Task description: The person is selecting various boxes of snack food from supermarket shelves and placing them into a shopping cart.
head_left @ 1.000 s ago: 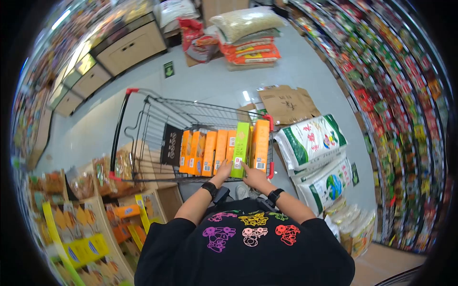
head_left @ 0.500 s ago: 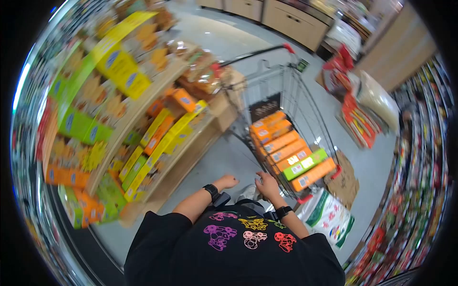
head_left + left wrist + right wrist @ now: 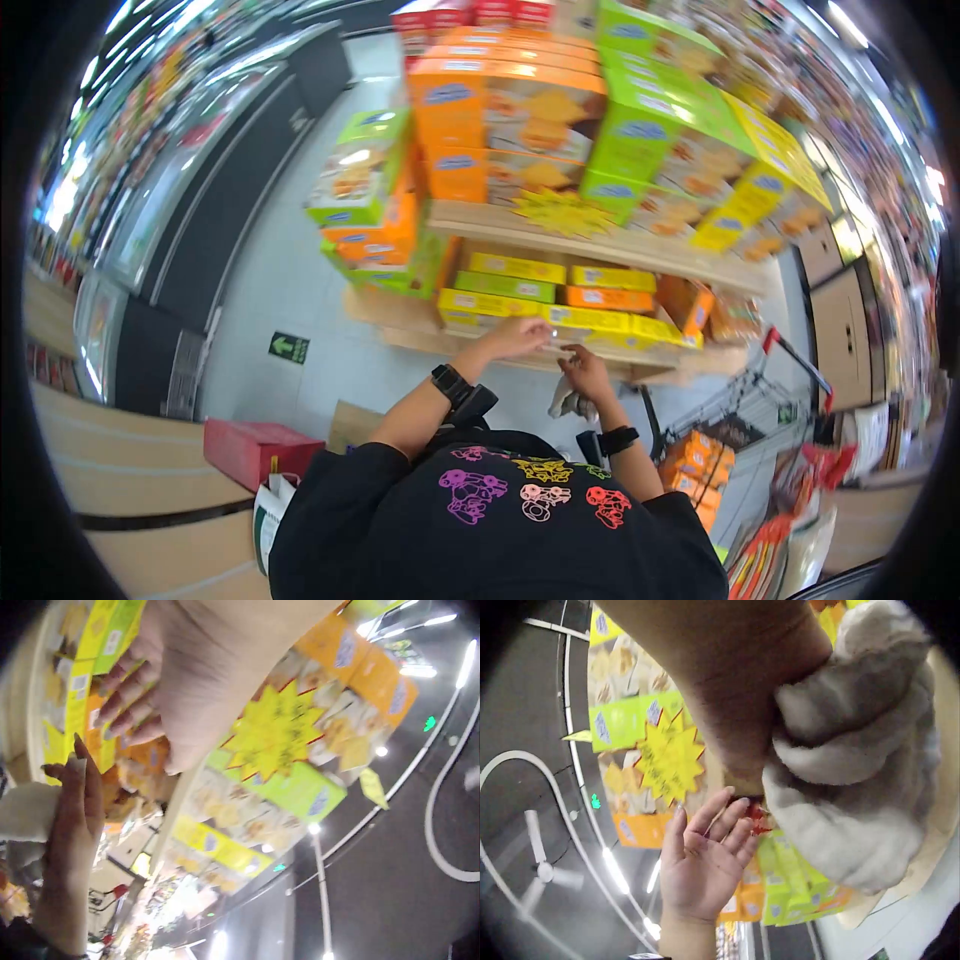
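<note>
In the head view my left hand is held out before the lower shelf, overlapping the yellow boxes along its front edge. My right hand hangs just to its right, in front of that edge. Neither hand holds anything. The right wrist view has the left palm facing the camera with fingers loosely spread. Behind the yellow row lie a green box and an orange box. Pale grey fabric fills the right side of the right wrist view and hides part of the right hand.
Stacked orange cartons and green cartons stand on the upper shelf. A shopping cart with orange boxes is at my right. Behind left sits a red box; dark freezers line the far left.
My hands have left the green box in the cart. I have turned left to face the shelf, so the cart has shifted to the right and the shelf now lies ahead.
</note>
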`<act>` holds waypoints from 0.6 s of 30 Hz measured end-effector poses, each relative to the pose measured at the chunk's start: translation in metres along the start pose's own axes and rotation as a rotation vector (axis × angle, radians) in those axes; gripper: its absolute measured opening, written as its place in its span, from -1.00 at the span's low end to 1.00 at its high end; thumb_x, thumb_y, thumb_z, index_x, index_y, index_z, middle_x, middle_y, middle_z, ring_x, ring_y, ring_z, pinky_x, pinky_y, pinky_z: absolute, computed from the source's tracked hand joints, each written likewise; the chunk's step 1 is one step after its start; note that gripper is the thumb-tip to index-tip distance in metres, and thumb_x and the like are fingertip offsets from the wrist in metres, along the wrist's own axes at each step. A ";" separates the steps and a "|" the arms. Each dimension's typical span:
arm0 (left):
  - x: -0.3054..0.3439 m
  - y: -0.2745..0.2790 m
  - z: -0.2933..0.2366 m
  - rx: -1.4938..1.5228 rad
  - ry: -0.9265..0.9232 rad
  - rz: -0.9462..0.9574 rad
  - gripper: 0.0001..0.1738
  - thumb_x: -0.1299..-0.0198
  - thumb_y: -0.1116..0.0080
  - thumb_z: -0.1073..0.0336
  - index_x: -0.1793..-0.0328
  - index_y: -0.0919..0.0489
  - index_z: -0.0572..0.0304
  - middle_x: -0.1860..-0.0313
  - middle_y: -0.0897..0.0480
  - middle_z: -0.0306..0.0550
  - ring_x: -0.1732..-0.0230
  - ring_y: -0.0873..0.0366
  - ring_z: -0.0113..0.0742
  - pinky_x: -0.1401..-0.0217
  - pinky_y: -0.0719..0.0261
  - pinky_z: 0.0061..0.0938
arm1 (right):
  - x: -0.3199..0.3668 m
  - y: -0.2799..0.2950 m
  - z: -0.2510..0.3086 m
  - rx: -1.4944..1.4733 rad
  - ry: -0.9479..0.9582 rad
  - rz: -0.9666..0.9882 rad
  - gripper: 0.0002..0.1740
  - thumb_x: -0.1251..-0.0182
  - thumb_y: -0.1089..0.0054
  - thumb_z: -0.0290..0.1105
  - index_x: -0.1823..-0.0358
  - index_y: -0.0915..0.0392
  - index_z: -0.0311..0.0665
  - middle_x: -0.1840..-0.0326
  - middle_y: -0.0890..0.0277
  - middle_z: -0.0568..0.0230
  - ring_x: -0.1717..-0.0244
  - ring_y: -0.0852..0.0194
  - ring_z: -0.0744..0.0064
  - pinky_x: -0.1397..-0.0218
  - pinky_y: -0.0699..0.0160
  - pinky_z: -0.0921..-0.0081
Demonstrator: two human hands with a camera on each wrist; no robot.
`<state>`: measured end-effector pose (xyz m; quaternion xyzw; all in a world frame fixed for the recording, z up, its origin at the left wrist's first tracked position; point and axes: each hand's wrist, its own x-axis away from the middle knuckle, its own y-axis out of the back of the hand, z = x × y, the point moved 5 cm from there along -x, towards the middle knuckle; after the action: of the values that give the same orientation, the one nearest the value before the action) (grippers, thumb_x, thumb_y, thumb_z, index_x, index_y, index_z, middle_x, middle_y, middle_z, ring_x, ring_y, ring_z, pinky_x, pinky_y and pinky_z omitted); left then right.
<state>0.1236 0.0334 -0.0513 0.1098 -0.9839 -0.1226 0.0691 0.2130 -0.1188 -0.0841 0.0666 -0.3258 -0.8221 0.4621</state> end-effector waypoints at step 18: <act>0.177 0.321 0.000 -0.185 0.030 -1.660 -0.48 -0.13 -0.01 0.08 -0.11 -0.30 0.27 -0.03 -0.39 0.05 -0.08 -0.23 -0.09 -0.17 -0.09 -0.27 | -0.181 -0.115 0.279 -0.471 0.432 0.408 -0.31 -0.25 0.04 -0.22 -0.31 0.09 -0.34 -0.04 -0.34 -0.03 0.04 -0.33 0.35 -0.07 -0.19 0.55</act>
<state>-0.1119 0.2956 0.0500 0.7946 -0.5683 -0.2125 -0.0221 0.1178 0.2003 0.0298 0.0639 -0.0295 -0.7327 0.6769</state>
